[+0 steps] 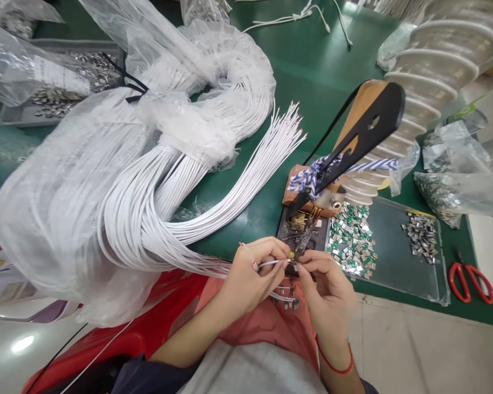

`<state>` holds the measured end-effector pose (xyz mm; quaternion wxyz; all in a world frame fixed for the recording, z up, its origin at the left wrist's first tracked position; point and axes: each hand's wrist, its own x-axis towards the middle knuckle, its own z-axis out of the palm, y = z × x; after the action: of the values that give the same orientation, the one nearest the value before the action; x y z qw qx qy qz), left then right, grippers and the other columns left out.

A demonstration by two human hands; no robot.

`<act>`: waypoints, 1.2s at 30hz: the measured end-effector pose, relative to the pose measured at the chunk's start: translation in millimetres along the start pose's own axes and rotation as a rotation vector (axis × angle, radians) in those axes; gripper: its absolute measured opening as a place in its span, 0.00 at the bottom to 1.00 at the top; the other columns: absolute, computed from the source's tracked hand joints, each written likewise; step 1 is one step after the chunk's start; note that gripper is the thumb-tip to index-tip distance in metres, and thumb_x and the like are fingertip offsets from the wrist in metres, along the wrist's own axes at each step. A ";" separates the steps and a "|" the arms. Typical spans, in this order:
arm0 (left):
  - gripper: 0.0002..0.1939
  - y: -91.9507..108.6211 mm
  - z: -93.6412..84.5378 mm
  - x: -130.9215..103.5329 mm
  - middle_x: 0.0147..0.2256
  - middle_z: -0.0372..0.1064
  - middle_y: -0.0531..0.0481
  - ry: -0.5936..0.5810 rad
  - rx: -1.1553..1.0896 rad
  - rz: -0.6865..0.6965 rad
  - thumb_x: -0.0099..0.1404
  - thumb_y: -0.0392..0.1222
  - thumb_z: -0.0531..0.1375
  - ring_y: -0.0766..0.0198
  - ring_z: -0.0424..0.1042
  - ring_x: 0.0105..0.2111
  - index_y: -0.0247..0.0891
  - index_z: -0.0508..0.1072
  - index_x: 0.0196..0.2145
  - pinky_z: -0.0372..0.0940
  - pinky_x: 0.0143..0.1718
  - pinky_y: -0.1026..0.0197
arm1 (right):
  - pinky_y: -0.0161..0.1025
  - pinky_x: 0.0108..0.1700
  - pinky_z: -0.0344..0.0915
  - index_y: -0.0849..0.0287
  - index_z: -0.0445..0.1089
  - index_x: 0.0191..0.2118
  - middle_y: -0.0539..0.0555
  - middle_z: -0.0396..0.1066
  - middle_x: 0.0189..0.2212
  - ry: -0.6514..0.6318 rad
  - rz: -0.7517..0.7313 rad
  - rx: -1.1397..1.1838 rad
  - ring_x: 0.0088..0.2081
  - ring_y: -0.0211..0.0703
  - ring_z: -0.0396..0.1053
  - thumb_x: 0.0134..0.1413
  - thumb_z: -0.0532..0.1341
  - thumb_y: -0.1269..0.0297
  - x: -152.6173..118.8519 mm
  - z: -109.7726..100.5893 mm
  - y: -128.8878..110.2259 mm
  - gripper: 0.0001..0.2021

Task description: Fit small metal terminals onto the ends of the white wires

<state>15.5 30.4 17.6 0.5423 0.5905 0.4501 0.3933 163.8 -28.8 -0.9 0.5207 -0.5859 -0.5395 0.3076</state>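
Observation:
My left hand [259,268] pinches a white cable [273,262] near its end, at the front edge of the green table. Close beside it, my right hand [324,282] has thumb and fingers pressed together on a small piece at the cable's tip, too small to make out. Both hands meet just in front of a soldering iron [312,214] fixed by a brick [294,183] wrapped in blue-and-white cord. Below the hands, several finished-looking cable ends with small connectors [290,300] hang over the pink cloth on my lap.
A big bundle of white cables [148,219] covers the table's left side. Right of the iron, a tray [398,273] holds green boards [352,238] and metal shells [421,235]. Red scissors [470,282] lie farther right. A ribbed hose [439,60] and a black strip [373,123] rise behind the iron.

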 end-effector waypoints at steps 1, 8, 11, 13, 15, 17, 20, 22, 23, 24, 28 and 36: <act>0.09 -0.9 -0.6 -0.5 0.29 0.76 0.45 -0.005 -0.002 -0.012 0.61 0.34 0.58 0.64 0.73 0.27 0.35 0.71 0.23 0.65 0.29 0.65 | 0.36 0.41 0.71 0.54 0.72 0.35 0.52 0.75 0.37 -0.013 0.005 0.003 0.40 0.41 0.74 0.61 0.63 0.76 -0.7 -0.3 0.5 0.08; 0.09 -9.4 -0.9 -4.1 0.30 0.76 0.45 -0.015 -0.016 -0.068 0.61 0.35 0.58 0.63 0.72 0.26 0.36 0.71 0.23 0.65 0.28 0.64 | 0.38 0.42 0.70 0.54 0.70 0.35 0.53 0.74 0.37 -0.029 0.029 0.009 0.41 0.42 0.73 0.63 0.61 0.74 -7.1 -1.0 5.1 0.07; 0.09 -12.0 -1.4 -7.0 0.30 0.77 0.45 -0.012 -0.029 -0.058 0.61 0.34 0.59 0.64 0.73 0.27 0.35 0.72 0.23 0.66 0.30 0.64 | 0.33 0.33 0.67 0.53 0.67 0.36 0.49 0.70 0.32 -0.039 0.041 0.000 0.32 0.39 0.70 0.65 0.59 0.72 -9.3 -2.2 4.2 0.06; 0.09 -13.4 -2.2 -11.2 0.31 0.77 0.45 -0.024 -0.052 -0.049 0.63 0.34 0.60 0.63 0.75 0.30 0.35 0.73 0.25 0.67 0.34 0.63 | 0.32 0.28 0.64 0.54 0.68 0.38 0.47 0.67 0.29 -0.106 0.063 -0.040 0.27 0.37 0.65 0.65 0.59 0.71 -10.5 -3.3 2.9 0.05; 0.09 -14.9 -3.1 -17.2 0.33 0.78 0.45 -0.041 -0.073 -0.051 0.64 0.34 0.61 0.62 0.76 0.33 0.35 0.76 0.26 0.69 0.37 0.62 | 0.33 0.27 0.63 0.54 0.70 0.38 0.48 0.68 0.29 -0.158 0.076 -0.096 0.26 0.37 0.65 0.65 0.59 0.71 -11.4 -4.4 1.8 0.04; 0.08 -16.7 -3.7 -24.1 0.35 0.78 0.45 -0.045 -0.088 -0.059 0.66 0.35 0.61 0.61 0.77 0.35 0.36 0.77 0.29 0.69 0.39 0.61 | 0.35 0.28 0.64 0.55 0.71 0.38 0.49 0.71 0.30 -0.158 0.063 -0.144 0.28 0.39 0.67 0.64 0.60 0.70 -12.0 -5.6 1.4 0.04; 0.08 -19.1 -4.5 -33.4 0.37 0.77 0.44 -0.037 -0.095 -0.065 0.67 0.36 0.62 0.60 0.77 0.37 0.37 0.79 0.31 0.70 0.41 0.61 | 0.37 0.31 0.67 0.54 0.73 0.39 0.51 0.74 0.30 -0.142 0.027 -0.174 0.31 0.42 0.70 0.64 0.61 0.70 -12.5 -8.5 0.9 0.05; 0.08 -19.6 -5.3 -37.7 0.39 0.75 0.44 -0.050 -0.077 -0.058 0.67 0.36 0.62 0.60 0.76 0.39 0.37 0.80 0.31 0.69 0.42 0.62 | 0.39 0.34 0.68 0.53 0.75 0.38 0.52 0.76 0.32 -0.154 0.006 -0.155 0.34 0.44 0.72 0.64 0.61 0.70 -12.8 -11.5 -0.5 0.06; 0.08 -19.4 -5.8 -39.3 0.40 0.74 0.44 -0.069 -0.059 -0.050 0.68 0.36 0.62 0.60 0.75 0.40 0.37 0.80 0.31 0.69 0.43 0.62 | 0.39 0.35 0.68 0.53 0.76 0.38 0.52 0.77 0.33 -0.162 -0.004 -0.135 0.35 0.45 0.72 0.64 0.62 0.70 -13.0 -13.3 -1.7 0.06; 0.09 -19.1 -6.3 -40.6 0.41 0.72 0.44 -0.097 -0.038 -0.040 0.68 0.36 0.62 0.59 0.75 0.41 0.37 0.80 0.31 0.68 0.44 0.62 | 0.39 0.35 0.68 0.53 0.76 0.38 0.52 0.77 0.33 -0.170 -0.009 -0.110 0.35 0.45 0.72 0.64 0.62 0.69 -13.3 -15.1 -3.0 0.05; 0.10 -17.0 -7.3 -44.5 0.43 0.69 0.44 -0.212 0.041 -0.005 0.70 0.36 0.59 0.61 0.73 0.40 0.36 0.81 0.33 0.67 0.43 0.61 | 0.37 0.33 0.67 0.53 0.77 0.39 0.52 0.77 0.33 -0.221 0.067 -0.010 0.34 0.43 0.71 0.63 0.64 0.69 -14.6 -21.0 -8.6 0.04; 0.14 -13.2 -2.9 -42.3 0.36 0.69 0.47 -0.220 0.030 -0.049 0.70 0.34 0.56 0.62 0.71 0.34 0.35 0.75 0.27 0.65 0.38 0.62 | 0.36 0.33 0.67 0.50 0.80 0.46 0.53 0.77 0.35 -0.266 0.107 0.061 0.35 0.43 0.71 0.64 0.63 0.69 -18.0 -22.7 -6.6 0.10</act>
<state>-0.7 -9.2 5.7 0.5889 0.6269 0.4080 0.3060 178.6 -53.1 7.8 0.4452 -0.5516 -0.5622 0.4261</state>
